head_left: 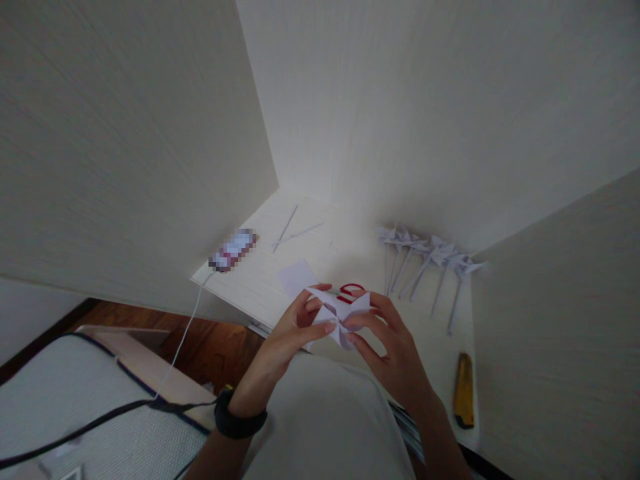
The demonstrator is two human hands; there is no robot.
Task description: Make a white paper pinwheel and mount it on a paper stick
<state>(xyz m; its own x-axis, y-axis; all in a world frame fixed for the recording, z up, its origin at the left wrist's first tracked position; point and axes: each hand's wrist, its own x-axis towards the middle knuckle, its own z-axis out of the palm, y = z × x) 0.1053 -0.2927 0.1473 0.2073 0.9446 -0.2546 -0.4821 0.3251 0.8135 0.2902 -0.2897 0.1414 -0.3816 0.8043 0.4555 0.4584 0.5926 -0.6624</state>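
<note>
Between my two hands is a white paper pinwheel [345,309], its folded blades meeting near the middle. My left hand [300,323] grips its left side, with the thumb pressed close to the centre. On the other side my right hand [390,340] pinches the paper, fingers on a blade and thumb below. Just behind the pinwheel, red-handled scissors [353,288] lie partly hidden. A flat piece of white paper [295,277] rests on the desk beyond my left hand.
Several finished pinwheels on sticks [433,253] lie at the back right. Two thin sticks [286,228] lie at the back left, near a phone [233,250] with a white cable [187,327]. A yellow utility knife [464,390] is at the right edge. Panels enclose the desk [345,247].
</note>
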